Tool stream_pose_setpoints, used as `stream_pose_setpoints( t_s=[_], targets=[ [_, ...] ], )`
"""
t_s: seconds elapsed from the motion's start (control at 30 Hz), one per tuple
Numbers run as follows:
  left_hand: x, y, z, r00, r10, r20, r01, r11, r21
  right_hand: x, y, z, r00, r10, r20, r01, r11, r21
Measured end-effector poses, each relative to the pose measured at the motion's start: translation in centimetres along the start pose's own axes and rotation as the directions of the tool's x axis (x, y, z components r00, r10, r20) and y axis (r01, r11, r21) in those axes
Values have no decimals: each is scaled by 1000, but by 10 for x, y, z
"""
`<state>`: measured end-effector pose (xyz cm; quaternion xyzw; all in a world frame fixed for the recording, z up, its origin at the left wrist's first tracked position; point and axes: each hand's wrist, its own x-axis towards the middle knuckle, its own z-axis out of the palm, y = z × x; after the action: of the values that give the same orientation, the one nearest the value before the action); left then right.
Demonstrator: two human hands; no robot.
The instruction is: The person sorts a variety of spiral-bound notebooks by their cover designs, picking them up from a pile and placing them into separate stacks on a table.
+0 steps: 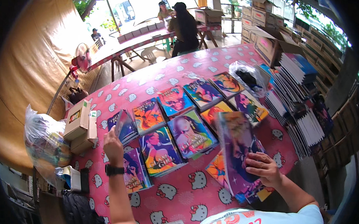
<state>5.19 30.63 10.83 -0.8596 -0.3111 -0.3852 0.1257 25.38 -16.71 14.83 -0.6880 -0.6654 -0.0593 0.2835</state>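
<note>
My left hand (113,143) pinches the edge of a tilted notebook (125,121) at the left end of the rows. It hangs just over a stack of similar notebooks. At the right, my right hand (265,168) grips a purple spiral notebook (239,157), its upper end raised and blurred. Under it lies a loose pile of notebooks (217,168) with orange and blue covers. Between my hands, stacks of bright illustrated notebooks stand in two rows, among them a yellow-and-blue one (159,151) and a green-edged one (191,133).
Tall notebook piles (304,128) and an open carton (276,43) line the table's right side. A clear plastic bag (248,77) lies near them. Small cartons (77,120) and a filled plastic bag (46,140) stand at left. Two people sit at a far table (134,44) beyond a fan (82,57).
</note>
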Motion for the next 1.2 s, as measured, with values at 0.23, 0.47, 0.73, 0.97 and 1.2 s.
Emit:
stream_pose_setpoints(
  t_s=[0.23, 0.47, 0.73, 0.97, 1.2],
  targets=[
    [-124, 261, -150, 918, 397, 4, -296, 690, -660, -75, 50, 13, 964, 247, 94, -265, 902, 342],
    [-190, 329, -86, 932, -149, 331, 350, 611, -710, -113, 123, 32, 533, 695, 483, -809, 252, 530],
    [-201, 382, -55, 357, 142, 923, 865, -423, -269, -155, 126, 31, 673, 491, 553, -577, -119, 808],
    [-170, 494, -37, 281, 402, 872, 891, -447, -81, -214, 175, -34, 557, 682, 473, -535, -141, 833],
    [-135, 579, 1, 221, 401, 889, 912, -409, -43, -237, 236, -65, 459, 837, 299, -363, -130, 923]
  ],
)
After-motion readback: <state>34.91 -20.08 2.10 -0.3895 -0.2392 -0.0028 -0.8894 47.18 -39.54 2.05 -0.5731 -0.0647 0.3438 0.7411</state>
